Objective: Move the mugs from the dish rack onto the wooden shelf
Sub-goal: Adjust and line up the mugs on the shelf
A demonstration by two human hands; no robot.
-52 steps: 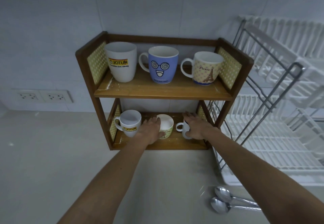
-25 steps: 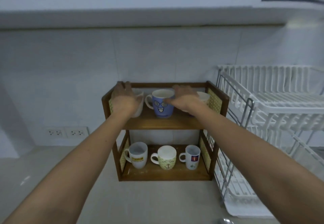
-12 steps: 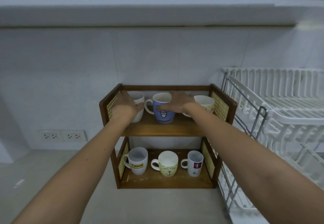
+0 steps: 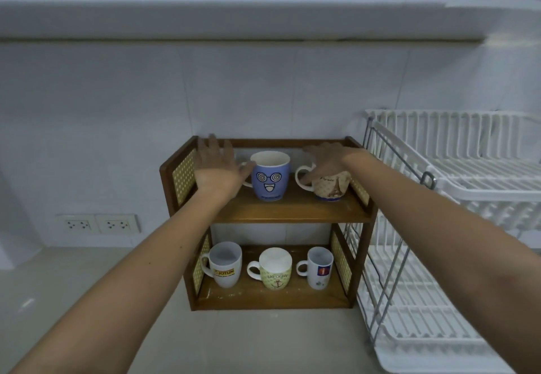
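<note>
The wooden shelf (image 4: 289, 212) stands against the wall with mugs on both levels. On top, a blue mug with a cartoon face (image 4: 270, 180) stands in the middle and a cream Paris mug (image 4: 330, 188) at the right. My left hand (image 4: 218, 168) is spread open at the top left, hiding the white mug behind it. My right hand (image 4: 328, 160) lies palm down over the Paris mug's rim, fingers apart, thumb by its handle. Below stand a white Jotun mug (image 4: 225, 268), a green anchor mug (image 4: 275, 271) and a small white mug (image 4: 319, 268).
A white two-tier dish rack (image 4: 456, 174) on a metal frame stands right beside the shelf, with no mugs visible in it. Wall sockets (image 4: 98, 224) sit low on the left. The pale counter (image 4: 234, 341) stretches in front of the shelf.
Both hands rose from the lower-shelf mugs to the top shelf. Since half a second ago the right hand shifted from the blue mug to the Paris mug, and the left hand spread open.
</note>
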